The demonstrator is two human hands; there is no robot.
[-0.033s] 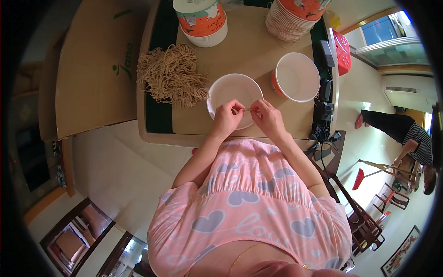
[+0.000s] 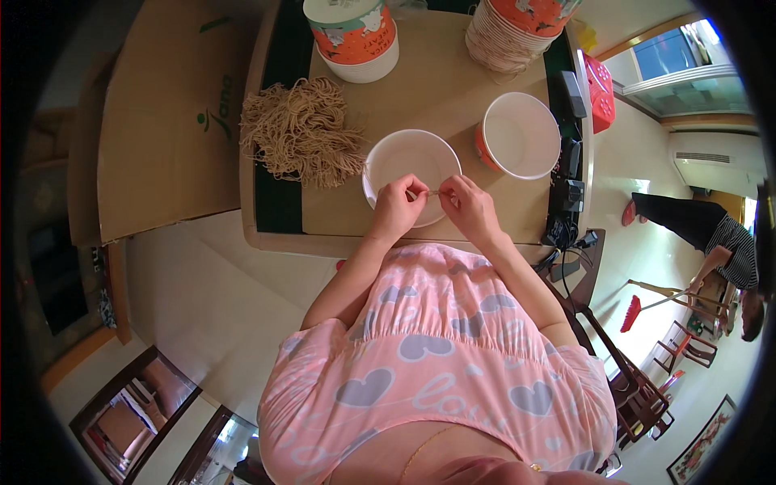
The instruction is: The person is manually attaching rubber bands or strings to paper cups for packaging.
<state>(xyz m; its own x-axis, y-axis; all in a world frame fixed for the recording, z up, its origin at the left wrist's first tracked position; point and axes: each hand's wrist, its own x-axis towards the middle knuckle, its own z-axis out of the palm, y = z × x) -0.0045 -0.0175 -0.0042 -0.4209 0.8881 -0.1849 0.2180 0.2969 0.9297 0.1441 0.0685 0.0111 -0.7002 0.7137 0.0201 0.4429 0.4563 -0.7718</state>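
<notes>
Over the near part of a white paper tub (image 2: pixel 408 153), my left hand (image 2: pixel 396 208) and my right hand (image 2: pixel 472 210) face each other. Each pinches with thumb and forefinger at a short bit of thin tan cord (image 2: pixel 433 192) stretched between them. Most of the cord is hidden by my fingers. Left of the tub lies a tangled heap of tan cords (image 2: pixel 303 133), close to its rim. A second tub (image 2: pixel 521 137), white inside with an orange outside, stands to the right.
At the back left is a stack of printed tubs (image 2: pixel 356 44); another stack wound with cord (image 2: pixel 513 40) is at the back right. Black adapters (image 2: pixel 571 194) line the table's right edge. A big cardboard box (image 2: pixel 166 121) stands left. Far right, a person (image 2: pixel 719 234) holds a red broom (image 2: pixel 630 314).
The broom on the far right has shifted very slightly. My hands, the cord and the tubs look the same.
</notes>
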